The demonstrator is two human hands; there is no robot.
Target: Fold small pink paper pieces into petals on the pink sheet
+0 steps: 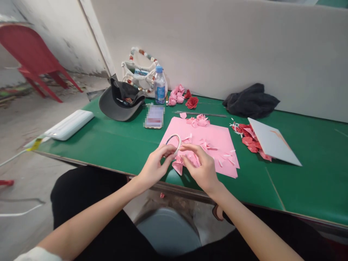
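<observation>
A roll of white tape [178,144] is held upright between the thumb and fingers of my left hand [159,159], above the table's front edge. Close to the roll's right side is my right hand [199,161], its index fingertip at or almost against the tape. A gap shows between its thumb and index finger, and I make out nothing in it. Below both hands, cut and folded pink paper pieces [178,167] lie on a stack of pink paper sheets [217,136]. Small white strips [230,158] are scattered over the stack's right side.
Along the back stand a beaded bag [140,78], a water bottle [160,87] and paper flowers [191,102]. A cap [121,103], phone [154,116] and white device [69,125] lie left. Right are red paper pieces [250,143], a white board [273,141] and black cloth [250,100].
</observation>
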